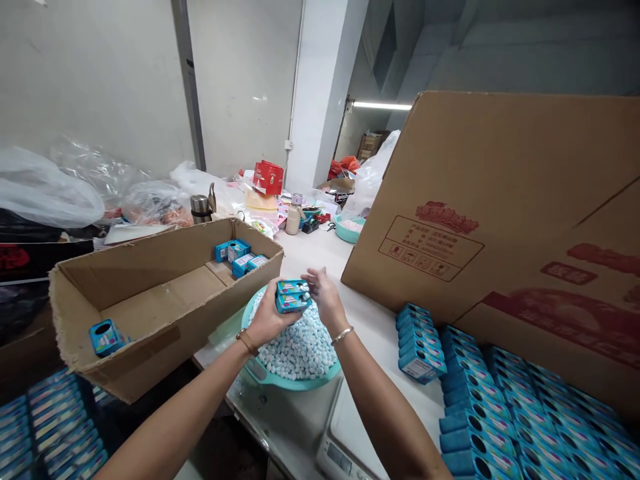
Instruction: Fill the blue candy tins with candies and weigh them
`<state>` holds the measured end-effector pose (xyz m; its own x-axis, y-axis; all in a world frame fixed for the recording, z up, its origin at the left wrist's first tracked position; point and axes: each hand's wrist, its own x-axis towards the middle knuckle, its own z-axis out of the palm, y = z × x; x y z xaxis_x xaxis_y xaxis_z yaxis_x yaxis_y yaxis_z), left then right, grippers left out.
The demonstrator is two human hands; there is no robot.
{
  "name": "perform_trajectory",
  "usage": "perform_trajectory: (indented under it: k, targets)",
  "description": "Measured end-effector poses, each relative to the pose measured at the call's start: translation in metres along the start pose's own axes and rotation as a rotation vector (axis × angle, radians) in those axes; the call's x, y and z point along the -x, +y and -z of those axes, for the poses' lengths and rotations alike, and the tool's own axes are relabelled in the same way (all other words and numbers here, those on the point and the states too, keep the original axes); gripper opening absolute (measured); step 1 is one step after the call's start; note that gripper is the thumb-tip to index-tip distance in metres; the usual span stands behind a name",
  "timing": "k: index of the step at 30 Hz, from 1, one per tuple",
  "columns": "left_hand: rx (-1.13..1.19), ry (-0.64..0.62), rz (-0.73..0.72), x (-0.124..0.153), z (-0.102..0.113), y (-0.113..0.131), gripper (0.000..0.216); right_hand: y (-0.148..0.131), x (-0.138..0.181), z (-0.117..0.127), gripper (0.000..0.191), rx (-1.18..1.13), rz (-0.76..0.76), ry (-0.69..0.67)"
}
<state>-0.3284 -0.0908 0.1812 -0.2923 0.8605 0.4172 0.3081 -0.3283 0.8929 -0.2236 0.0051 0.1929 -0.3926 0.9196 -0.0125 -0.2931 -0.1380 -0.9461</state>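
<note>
My left hand (267,319) grips two small blue tins (293,296), stacked one on the other, above a teal bowl (280,380) heaped with small white candies (300,347). My right hand (323,293) meets the tins from the right, its fingers pinched at their top edge. Both wrists wear thin bracelets. The bowl sits on a white scale (345,440).
An open cardboard box (150,313) to the left holds several blue tins, and more are stacked (420,343) at right and lower left. A big cardboard carton (500,220) leans at right. Plastic bags, a steel flask (201,208) and clutter crowd the far table.
</note>
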Motion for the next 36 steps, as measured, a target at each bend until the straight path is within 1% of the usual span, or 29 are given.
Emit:
perform_trajectory:
  k: [1,5,7,9,11,12,14,17,19,21,23,25,26,28,30,31,33,36]
  targets:
    - [0.03,0.01,0.01,0.0,-0.001,0.001,0.068,-0.001,0.0,-0.001,0.065,0.008,0.013,0.012]
    - [0.145,0.001,0.039,0.002,-0.001,0.003,0.071,-0.008,0.001,-0.002,0.066,-0.002,0.004,-0.04]
    - [0.186,0.025,0.049,0.002,-0.001,0.003,0.072,-0.011,0.004,-0.004,0.066,-0.028,0.028,-0.007]
    - [0.203,0.033,0.051,0.002,0.0,0.003,0.073,-0.013,0.007,-0.007,0.063,-0.021,0.039,-0.025]
    - [0.209,0.028,0.066,0.003,0.001,0.001,0.074,-0.013,0.01,-0.01,0.061,-0.021,0.004,-0.046]
    - [0.216,0.03,0.074,0.004,0.001,0.001,0.074,-0.013,0.011,-0.01,0.061,-0.028,-0.009,-0.03]
    - [0.24,0.031,0.078,0.006,0.002,-0.002,0.076,-0.011,0.012,-0.011,0.058,-0.026,0.011,0.017]
    - [0.267,0.012,0.081,0.007,0.003,-0.005,0.077,-0.009,0.012,-0.011,0.056,0.008,0.019,-0.037]
    - [0.259,0.023,0.084,0.008,0.003,-0.005,0.078,-0.008,0.015,-0.012,0.057,-0.013,0.002,-0.038]
    - [0.261,0.026,0.076,0.011,0.004,0.001,0.078,-0.011,0.021,-0.016,0.054,-0.041,0.026,-0.024]
    - [0.275,0.007,0.068,0.019,0.006,0.013,0.078,-0.016,0.032,-0.018,0.052,-0.075,0.038,-0.105]
    - [0.271,-0.021,0.073,0.033,0.01,0.029,0.078,-0.025,0.045,-0.013,0.055,-0.143,-0.015,-0.208]
    - [0.254,-0.037,0.069,0.043,0.012,0.038,0.078,-0.031,0.052,-0.006,0.057,-0.185,-0.039,-0.227]
    - [0.223,-0.074,0.035,0.066,0.015,0.053,0.079,-0.039,0.066,0.017,0.059,-0.251,-0.035,-0.173]
    - [0.253,-0.13,0.008,0.09,0.014,0.062,0.082,-0.043,0.082,0.049,0.055,-0.279,0.016,-0.043]
    - [0.295,-0.165,0.019,0.101,0.011,0.064,0.084,-0.042,0.091,0.066,0.051,-0.285,0.038,0.033]
    - [0.396,-0.248,0.086,0.12,-0.002,0.062,0.085,-0.034,0.112,0.1,0.042,-0.288,0.057,0.175]
    - [0.48,-0.382,0.208,0.137,-0.036,0.049,0.083,-0.011,0.149,0.142,0.034,-0.271,0.037,0.36]
